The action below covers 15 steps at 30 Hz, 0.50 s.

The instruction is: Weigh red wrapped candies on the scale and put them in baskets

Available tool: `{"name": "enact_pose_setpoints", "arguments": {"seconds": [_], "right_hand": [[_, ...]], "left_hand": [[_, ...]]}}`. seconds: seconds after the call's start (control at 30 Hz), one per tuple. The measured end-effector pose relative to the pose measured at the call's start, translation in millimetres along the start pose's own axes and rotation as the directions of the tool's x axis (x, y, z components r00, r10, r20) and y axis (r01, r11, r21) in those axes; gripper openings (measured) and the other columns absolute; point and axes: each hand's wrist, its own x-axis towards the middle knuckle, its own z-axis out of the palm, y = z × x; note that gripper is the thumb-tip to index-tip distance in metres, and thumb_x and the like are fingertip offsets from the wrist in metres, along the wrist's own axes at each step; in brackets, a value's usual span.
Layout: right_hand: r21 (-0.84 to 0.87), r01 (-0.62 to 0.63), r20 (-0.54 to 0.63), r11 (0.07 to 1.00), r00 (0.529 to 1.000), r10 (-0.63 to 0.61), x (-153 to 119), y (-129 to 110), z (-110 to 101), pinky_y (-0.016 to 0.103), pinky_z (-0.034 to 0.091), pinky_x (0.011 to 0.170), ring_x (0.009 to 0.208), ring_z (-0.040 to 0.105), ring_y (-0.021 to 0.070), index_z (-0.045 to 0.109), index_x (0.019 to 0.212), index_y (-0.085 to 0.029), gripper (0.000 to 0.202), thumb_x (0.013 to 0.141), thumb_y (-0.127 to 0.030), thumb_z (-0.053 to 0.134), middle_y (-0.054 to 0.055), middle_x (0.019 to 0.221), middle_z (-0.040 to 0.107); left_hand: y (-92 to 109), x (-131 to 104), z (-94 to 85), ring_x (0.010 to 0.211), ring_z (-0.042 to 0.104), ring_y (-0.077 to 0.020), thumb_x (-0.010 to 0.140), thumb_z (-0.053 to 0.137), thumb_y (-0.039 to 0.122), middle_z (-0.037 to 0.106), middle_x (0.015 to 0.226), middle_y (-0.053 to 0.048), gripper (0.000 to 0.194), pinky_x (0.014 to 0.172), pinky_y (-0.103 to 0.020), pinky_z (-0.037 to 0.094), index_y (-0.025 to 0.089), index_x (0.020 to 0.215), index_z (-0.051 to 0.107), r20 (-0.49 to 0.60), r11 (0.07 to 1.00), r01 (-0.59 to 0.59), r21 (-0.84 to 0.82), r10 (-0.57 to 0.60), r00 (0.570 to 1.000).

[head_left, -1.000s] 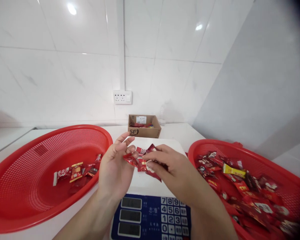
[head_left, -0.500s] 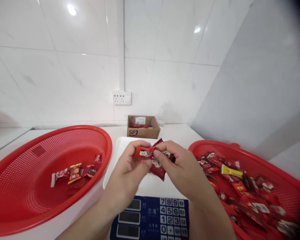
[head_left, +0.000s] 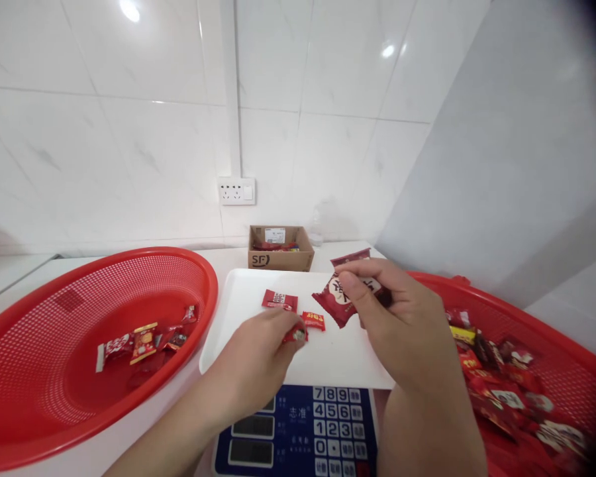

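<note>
My left hand (head_left: 263,351) is closed over the white scale pan (head_left: 233,315), pinching a small red snack packet (head_left: 297,333) that its fingers partly cover. Just past those fingers lie a flat red packet (head_left: 281,300) and a smaller red one with yellow lettering (head_left: 314,321), both on the pan. Above the pan's right side, my right hand (head_left: 397,311) grips a dark red snack packet (head_left: 338,301) with white and dark lettering. Something dark shows at its fingers as well, and whether it is a second packet I cannot make out.
A red mesh basket (head_left: 34,318) with a few packets stands at left. Another red basket (head_left: 566,351), holding many packets, is at right. Behind the pan sits an open cardboard box (head_left: 281,260); in front is the scale's blue keypad panel (head_left: 298,430).
My hands have moved apart. The left went down to the pan with a small red packet; the right moved right with the dark red one. Packets on the pan have come into view.
</note>
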Motion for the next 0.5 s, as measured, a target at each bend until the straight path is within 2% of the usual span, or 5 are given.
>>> {"name": "enact_pose_setpoints", "arguments": {"seconds": [0.1,0.27,0.33,0.4,0.5], "right_hand": [[0.007,0.017,0.002,1.0,1.0,-0.017,-0.4,0.5,-0.6,0.028,0.047,0.062,0.073,0.061,0.0162,0.066,0.086,-0.023,0.011,0.085,-0.028,0.056,0.001,0.082,0.067],[0.01,0.041,-0.007,0.999,0.999,-0.041,-0.5,1.3,1.0,0.029,0.048,0.063,0.074,0.061,0.0159,0.066,0.09,-0.024,0.011,0.085,-0.027,0.057,0.001,0.086,0.066],[0.013,0.066,-0.012,0.998,0.998,-0.066,-0.7,0.8,0.8,0.028,0.048,0.063,0.073,0.061,0.0148,0.066,0.092,-0.024,0.011,0.087,-0.026,0.056,0.001,0.089,0.066],[0.03,0.092,0.016,0.995,0.996,-0.092,-2.3,-0.8,1.3,0.027,0.049,0.063,0.074,0.061,0.0138,0.065,0.093,-0.025,0.011,0.087,-0.024,0.056,0.0,0.091,0.066],[0.106,0.111,0.126,0.988,0.984,-0.124,-8.4,-5.1,7.4,0.024,0.051,0.064,0.078,0.063,0.0128,0.064,0.095,-0.027,0.013,0.088,-0.021,0.055,-0.001,0.093,0.065]], "left_hand": [[-10.1,-0.6,8.8,0.072,0.061,-0.0217,0.079,0.058,0.013,0.068,0.081,-0.004,0.018,0.06,-0.027,0.04,0.027,0.086,0.068,0.013,0.991,-0.079,0.111,0.078,0.997],[-12.8,4.5,9.3,0.098,0.056,-0.0277,0.078,0.058,0.011,0.066,0.104,-0.009,0.031,0.08,-0.036,0.043,0.027,0.102,0.067,-0.194,0.985,-0.071,0.154,0.1,0.976],[-6.6,5.4,4.9,0.11,0.052,-0.0278,0.08,0.06,0.015,0.062,0.115,-0.009,0.03,0.093,-0.039,0.038,0.028,0.106,0.067,-0.28,0.999,-0.031,0.007,0.032,0.96],[2.2,4.0,0.1,0.117,0.049,-0.0256,0.082,0.061,0.023,0.06,0.12,-0.008,0.03,0.1,-0.038,0.035,0.029,0.112,0.064,-0.301,0.963,-0.009,-0.268,-0.075,0.951],[15.6,0.4,-3.9,0.119,0.049,-0.0244,0.085,0.057,0.041,0.058,0.123,-0.008,0.037,0.096,-0.037,0.042,0.028,0.12,0.058,-0.148,0.681,0.042,-0.731,-0.219,0.964]]}}
